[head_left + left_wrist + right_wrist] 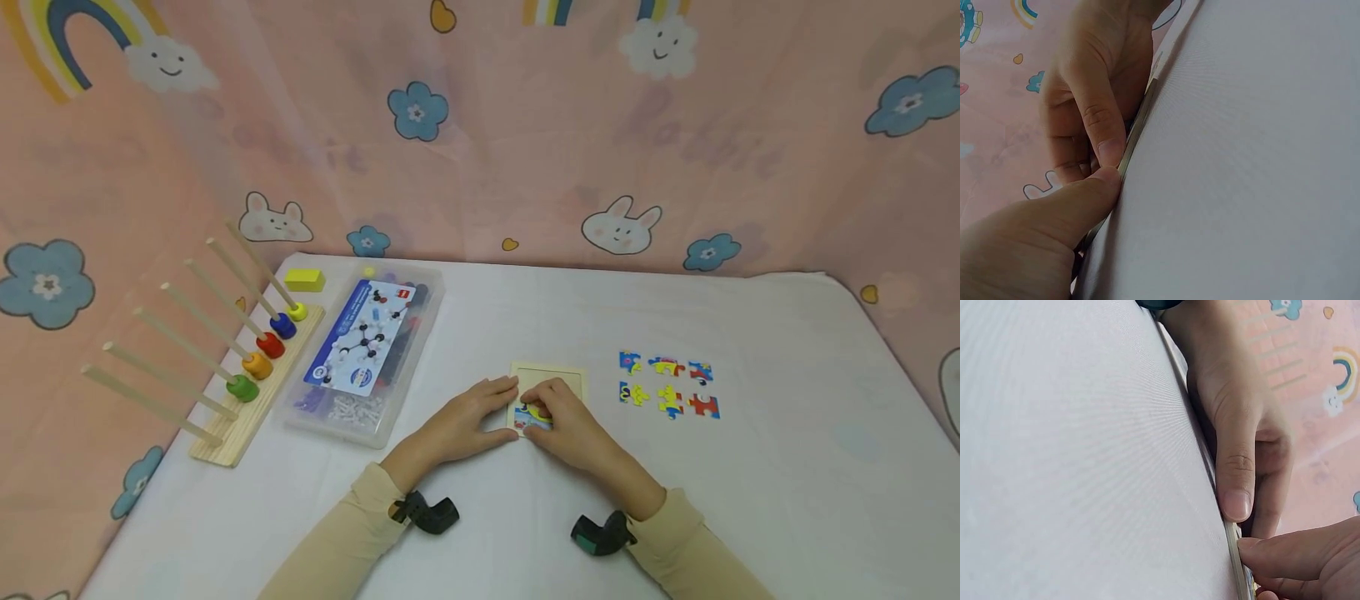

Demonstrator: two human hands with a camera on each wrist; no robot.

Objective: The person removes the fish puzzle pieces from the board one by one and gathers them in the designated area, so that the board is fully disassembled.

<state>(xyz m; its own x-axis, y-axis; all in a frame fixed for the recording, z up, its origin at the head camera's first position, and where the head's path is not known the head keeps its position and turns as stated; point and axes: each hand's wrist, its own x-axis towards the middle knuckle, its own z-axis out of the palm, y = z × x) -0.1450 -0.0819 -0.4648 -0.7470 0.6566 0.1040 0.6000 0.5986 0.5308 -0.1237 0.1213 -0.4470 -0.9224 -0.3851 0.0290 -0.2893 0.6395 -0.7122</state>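
Note:
A wooden puzzle tray [553, 372] lies on the table, its lower left part covered by colourful puzzle pieces [529, 417]. My left hand [467, 423] rests along the tray's left side, fingers and thumb stretched out and touching its edge. Over the tray is my right hand [573, 427], with bent fingers on a piece at the lower left, largely hidden beneath them. In the left wrist view, the right thumb [1109, 140] comes down close to the left thumb [1100, 187] at the tray edge. Several loose pieces [667, 402] lie in two rows to the right.
Left of my hands lies a clear plastic case [420, 333] of molecule model parts. Beyond it stands a wooden peg rack [258, 404] with coloured beads and tall pegs. A yellow block [304, 280] is near the back edge. A pink patterned cloth [510, 150] hangs behind.

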